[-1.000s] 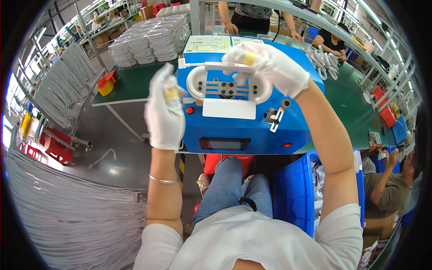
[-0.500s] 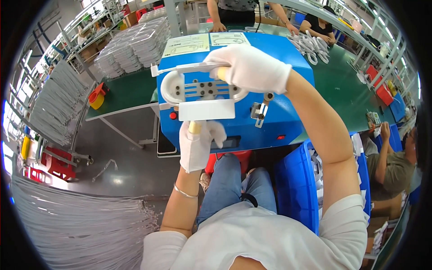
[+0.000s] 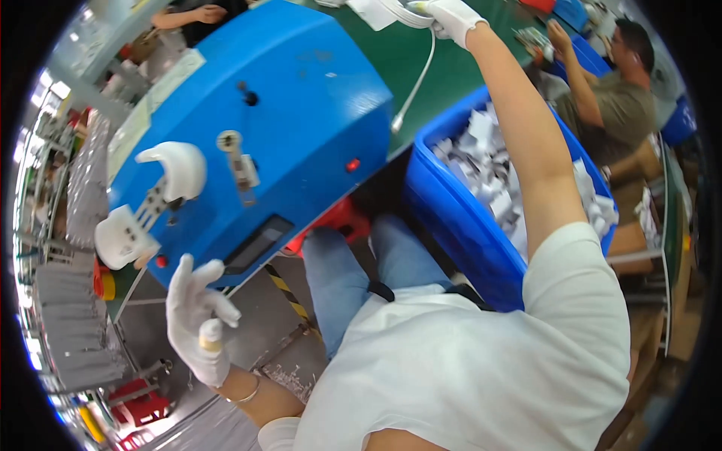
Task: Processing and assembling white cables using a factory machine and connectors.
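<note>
My right hand [image 3: 450,21], in a white glove, is closed on a coil of white cable [image 3: 402,13] at the top edge, over the green table. One cable end with a connector [image 3: 398,122] hangs down from it beside the blue machine. A white flat piece [image 3: 370,12] shows at the coil's left; whether it is attached, I cannot tell. My left hand [image 3: 199,323], gloved too, is open with fingers spread, just in front of the blue machine [image 3: 301,90]. Nearby on the machine sits a white two-part winding form [image 3: 183,171] on a slotted metal plate, with no cable around it.
A blue bin [image 3: 470,199] full of white pieces stands right of my legs. On the machine are a metal clamp [image 3: 239,167], a red switch [image 3: 353,164] and a dark display [image 3: 259,244]. A co-worker [image 3: 620,98] sits at the right; another person's hand [image 3: 209,13] shows beyond the machine.
My view has turned right. The cable coil has left the winding form and is in my right hand, out over the table. My left hand has come away from the form and opened.
</note>
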Motion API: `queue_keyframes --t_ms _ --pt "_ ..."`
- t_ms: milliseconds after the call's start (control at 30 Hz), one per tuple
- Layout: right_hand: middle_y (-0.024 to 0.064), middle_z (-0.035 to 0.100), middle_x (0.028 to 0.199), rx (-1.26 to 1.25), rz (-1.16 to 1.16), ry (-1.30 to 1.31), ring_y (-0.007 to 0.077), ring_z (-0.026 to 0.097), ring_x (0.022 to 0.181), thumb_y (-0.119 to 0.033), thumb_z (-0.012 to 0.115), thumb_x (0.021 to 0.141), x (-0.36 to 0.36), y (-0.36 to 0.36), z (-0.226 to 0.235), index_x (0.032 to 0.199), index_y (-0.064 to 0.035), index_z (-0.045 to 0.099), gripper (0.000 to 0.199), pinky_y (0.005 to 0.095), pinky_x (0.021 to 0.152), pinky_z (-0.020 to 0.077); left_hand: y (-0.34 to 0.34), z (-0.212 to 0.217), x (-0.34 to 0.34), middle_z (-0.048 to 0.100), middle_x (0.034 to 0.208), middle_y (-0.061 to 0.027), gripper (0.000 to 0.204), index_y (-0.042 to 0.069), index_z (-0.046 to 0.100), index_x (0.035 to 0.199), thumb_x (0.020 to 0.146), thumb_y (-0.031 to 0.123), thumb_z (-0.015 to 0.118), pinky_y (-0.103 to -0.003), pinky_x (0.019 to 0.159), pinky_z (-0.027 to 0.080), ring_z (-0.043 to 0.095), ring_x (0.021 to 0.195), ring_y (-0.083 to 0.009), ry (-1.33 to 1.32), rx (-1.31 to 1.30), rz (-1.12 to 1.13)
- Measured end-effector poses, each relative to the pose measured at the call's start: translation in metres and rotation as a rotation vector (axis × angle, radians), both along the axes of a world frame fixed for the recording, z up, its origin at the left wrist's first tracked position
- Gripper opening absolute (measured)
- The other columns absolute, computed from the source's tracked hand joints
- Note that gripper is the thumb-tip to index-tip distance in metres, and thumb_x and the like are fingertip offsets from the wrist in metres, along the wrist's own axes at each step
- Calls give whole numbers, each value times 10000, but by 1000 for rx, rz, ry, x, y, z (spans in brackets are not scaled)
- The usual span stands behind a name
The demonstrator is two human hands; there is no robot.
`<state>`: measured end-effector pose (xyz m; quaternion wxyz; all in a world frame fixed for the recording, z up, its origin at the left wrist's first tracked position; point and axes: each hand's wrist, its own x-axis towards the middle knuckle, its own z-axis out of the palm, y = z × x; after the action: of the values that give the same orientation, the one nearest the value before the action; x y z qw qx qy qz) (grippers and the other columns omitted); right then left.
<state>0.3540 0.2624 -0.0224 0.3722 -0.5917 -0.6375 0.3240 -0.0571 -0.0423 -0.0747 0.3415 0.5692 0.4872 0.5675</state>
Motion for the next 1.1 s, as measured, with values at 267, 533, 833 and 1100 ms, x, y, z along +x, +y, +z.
queue_keyframes --t_ms 267,533,833,1100 --pt "177 661 843 -20 283 -1541 339 653 850 -155 601 734 147 -6 -193 938 -95 639 216 415 722 520 15 -20 6 614 1059 -185 801 -52 430 1319 795 508 659 -186 546 419 531 585 -97 134 -58 47" --pt "109 534 1129 20 -626 -1198 285 549 1018 -359 752 675 111 -91 -271 1213 -96 417 686 438 751 458 21 -15 22 613 1064 -197 759 -55 441 1307 786 431 700 -204 562 449 557 635 -108 98 -162 -7" --pt "143 662 900 -117 -765 -797 295 636 834 -210 530 820 142 -79 -237 897 -108 655 179 380 729 493 21 -21 32 640 1019 -162 568 -50 524 1226 826 317 693 -222 565 456 565 646 -123 66 -196 -78" --pt "88 619 1094 62 166 420 184 615 963 -237 528 902 57 -159 -192 1160 -38 576 329 305 796 504 79 -24 135 598 1145 -175 472 40 596 1147 694 87 719 -398 896 456 570 1023 -352 607 335 -358"
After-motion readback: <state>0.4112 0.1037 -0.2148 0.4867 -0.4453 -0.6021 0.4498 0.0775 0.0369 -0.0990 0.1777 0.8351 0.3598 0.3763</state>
